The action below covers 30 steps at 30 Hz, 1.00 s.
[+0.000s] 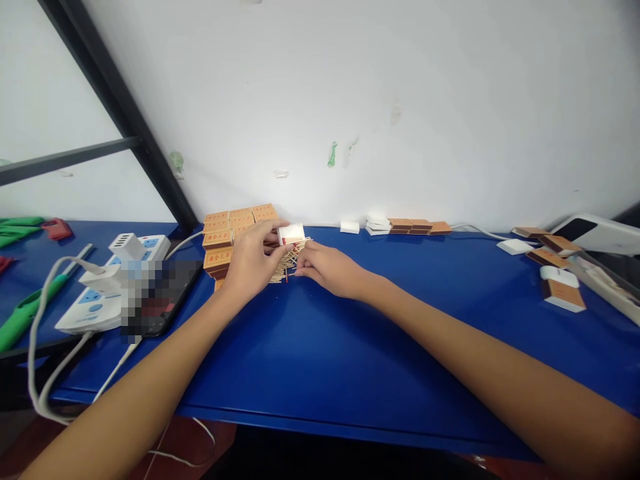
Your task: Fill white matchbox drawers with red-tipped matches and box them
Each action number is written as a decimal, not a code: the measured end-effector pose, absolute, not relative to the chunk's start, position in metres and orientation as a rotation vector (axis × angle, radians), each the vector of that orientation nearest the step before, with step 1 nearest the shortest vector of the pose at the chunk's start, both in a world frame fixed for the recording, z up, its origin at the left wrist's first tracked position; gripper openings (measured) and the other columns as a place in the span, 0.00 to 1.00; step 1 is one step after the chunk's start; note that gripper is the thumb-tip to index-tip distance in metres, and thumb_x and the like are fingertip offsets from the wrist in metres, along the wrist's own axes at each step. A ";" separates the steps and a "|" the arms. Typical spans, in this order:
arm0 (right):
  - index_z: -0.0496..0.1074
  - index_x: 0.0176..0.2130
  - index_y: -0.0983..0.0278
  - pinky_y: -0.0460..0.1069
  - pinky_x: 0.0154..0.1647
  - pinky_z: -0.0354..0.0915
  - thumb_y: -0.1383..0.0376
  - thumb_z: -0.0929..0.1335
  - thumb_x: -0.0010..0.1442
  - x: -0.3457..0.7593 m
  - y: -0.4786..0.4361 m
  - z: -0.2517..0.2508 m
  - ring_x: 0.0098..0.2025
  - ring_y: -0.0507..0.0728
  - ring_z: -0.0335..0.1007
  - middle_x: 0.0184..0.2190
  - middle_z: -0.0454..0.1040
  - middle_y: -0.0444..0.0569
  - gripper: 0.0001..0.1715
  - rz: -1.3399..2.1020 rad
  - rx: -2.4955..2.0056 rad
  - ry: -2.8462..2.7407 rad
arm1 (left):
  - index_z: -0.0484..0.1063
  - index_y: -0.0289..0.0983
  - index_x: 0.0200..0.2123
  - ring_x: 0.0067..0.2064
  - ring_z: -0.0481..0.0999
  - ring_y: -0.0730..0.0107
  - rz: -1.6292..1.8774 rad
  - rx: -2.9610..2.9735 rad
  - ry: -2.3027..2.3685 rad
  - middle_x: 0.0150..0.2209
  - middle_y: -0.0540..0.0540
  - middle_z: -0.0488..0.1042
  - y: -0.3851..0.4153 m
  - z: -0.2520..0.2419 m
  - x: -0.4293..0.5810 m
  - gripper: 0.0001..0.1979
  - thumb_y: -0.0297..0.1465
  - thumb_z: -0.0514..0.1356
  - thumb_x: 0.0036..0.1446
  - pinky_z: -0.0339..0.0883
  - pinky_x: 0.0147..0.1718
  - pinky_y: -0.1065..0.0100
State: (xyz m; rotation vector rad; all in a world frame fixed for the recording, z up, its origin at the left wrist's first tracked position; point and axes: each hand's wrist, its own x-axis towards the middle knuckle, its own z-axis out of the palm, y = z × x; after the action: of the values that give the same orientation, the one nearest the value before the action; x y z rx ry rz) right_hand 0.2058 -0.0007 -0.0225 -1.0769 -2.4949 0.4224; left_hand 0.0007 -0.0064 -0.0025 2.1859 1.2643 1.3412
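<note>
Between the thumb and fingers of my left hand (255,257) is a white matchbox tray (291,233), tilted up, with some red-headed matches along its lower edge. My right hand (330,269) is just right of it, fingers pinched at a pile of loose matches (280,272). One match seems to stick out from the right fingertips, over the blue table. Part of the pile is hidden behind both hands. Stacked matchboxes (219,259) with orange tops and brown sides stand behind and left of my left hand.
A power strip (107,293) with plugs and white cables lies left, beside a phone (167,300). Along the wall are white trays (377,225) and more matchboxes (410,226). Further matchboxes (563,293) lie at the right. The blue table's front edge (310,427) runs below my arms.
</note>
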 end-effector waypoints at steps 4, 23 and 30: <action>0.74 0.46 0.63 0.52 0.46 0.66 0.64 0.68 0.73 0.197 -0.003 -0.029 0.49 0.59 0.71 0.50 0.72 0.53 0.05 0.278 -0.959 -2.594 | 0.78 0.36 0.53 0.43 0.85 0.61 1.342 2.202 1.251 0.47 0.41 0.83 -0.006 -0.004 0.000 0.17 0.30 0.68 0.61 0.82 0.40 0.62; 0.75 0.45 0.64 0.54 0.51 0.67 0.65 0.69 0.72 0.210 0.005 -0.031 0.50 0.60 0.70 0.47 0.73 0.54 0.05 0.443 -0.918 -2.550 | 0.79 0.37 0.53 0.42 0.84 0.61 1.286 2.242 1.246 0.45 0.42 0.83 -0.002 -0.006 -0.002 0.18 0.30 0.68 0.60 0.83 0.39 0.62; 0.74 0.42 0.64 0.53 0.48 0.66 0.70 0.69 0.70 0.211 0.005 -0.031 0.48 0.59 0.70 0.45 0.74 0.53 0.02 0.474 -0.922 -2.554 | 0.79 0.38 0.52 0.43 0.84 0.62 1.281 2.234 1.196 0.46 0.43 0.83 0.000 -0.008 -0.003 0.17 0.27 0.67 0.58 0.83 0.41 0.61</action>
State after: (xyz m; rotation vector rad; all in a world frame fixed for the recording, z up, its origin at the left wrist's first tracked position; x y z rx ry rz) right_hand 0.2109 0.0051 -0.0312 -0.9215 -2.5538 0.4736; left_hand -0.0028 -0.0005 -0.0078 2.2340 1.1957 1.2814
